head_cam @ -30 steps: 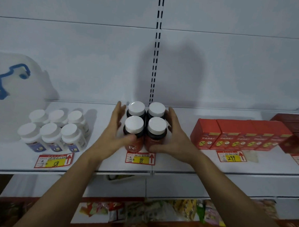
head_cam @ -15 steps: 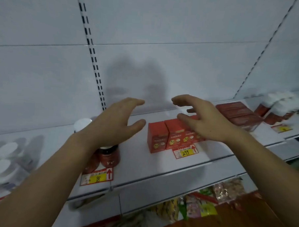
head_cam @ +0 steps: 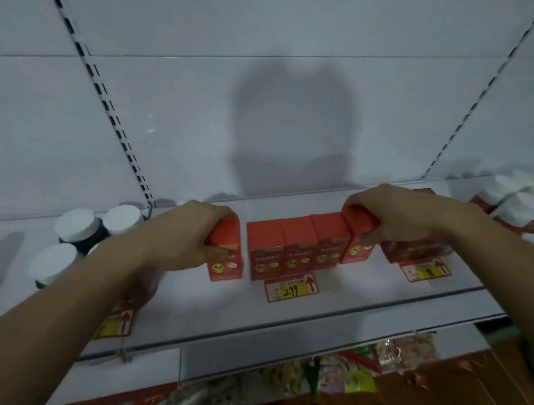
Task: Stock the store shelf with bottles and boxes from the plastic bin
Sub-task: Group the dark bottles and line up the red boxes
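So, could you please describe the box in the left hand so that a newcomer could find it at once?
Start at the white shelf and find the yellow 299 price tag. Above it stands a row of red boxes. The leftmost red box, gripped from above by the left hand, stands apart from the row by a gap.

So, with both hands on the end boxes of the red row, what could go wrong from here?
1. The left hand has its red box apart from the three middle boxes; pushing it back carelessly might topple them.
2. The left forearm lies over the white-capped bottles; a sweep could knock one.
3. The right hand holds its end box tilted; it may end up crooked against the dark red packs.
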`<state>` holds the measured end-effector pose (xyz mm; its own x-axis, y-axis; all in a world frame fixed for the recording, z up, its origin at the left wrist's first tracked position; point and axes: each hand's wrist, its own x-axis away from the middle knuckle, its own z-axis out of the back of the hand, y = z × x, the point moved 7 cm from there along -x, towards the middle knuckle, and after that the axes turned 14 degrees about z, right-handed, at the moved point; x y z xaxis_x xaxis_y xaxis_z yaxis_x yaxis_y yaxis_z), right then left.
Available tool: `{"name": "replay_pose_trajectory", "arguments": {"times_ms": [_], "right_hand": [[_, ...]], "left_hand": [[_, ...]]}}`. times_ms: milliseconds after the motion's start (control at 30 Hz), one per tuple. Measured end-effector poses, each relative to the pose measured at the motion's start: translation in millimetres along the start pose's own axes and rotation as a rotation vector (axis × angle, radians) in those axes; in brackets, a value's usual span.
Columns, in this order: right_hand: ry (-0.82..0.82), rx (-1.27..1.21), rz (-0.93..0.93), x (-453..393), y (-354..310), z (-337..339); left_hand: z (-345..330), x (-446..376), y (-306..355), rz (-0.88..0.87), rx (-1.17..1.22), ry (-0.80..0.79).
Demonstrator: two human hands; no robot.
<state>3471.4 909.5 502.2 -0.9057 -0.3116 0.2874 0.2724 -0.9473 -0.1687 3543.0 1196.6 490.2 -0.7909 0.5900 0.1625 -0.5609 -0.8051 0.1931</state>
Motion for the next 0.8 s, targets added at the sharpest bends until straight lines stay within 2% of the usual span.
{"name": "replay_pose_trajectory", "arguments": {"times_ms": [133,200,433,800], "right_hand": [[0.199,0.037,0.086,-7,18,35],[0.26,0.066,0.13,-18,21,48],[0.171,0.005,0.269,-68,2,32],[0.203,-0.031,0.295,-59,30,27]], "left_hand": [[45,-13,-9,0.136,0.023,0.19],[61,-24,-4,0.183,0.039,0.219],[36,-69,36,0.15,0.089,0.12],[24,-67,19,0.202,0.101,0.109]]}}
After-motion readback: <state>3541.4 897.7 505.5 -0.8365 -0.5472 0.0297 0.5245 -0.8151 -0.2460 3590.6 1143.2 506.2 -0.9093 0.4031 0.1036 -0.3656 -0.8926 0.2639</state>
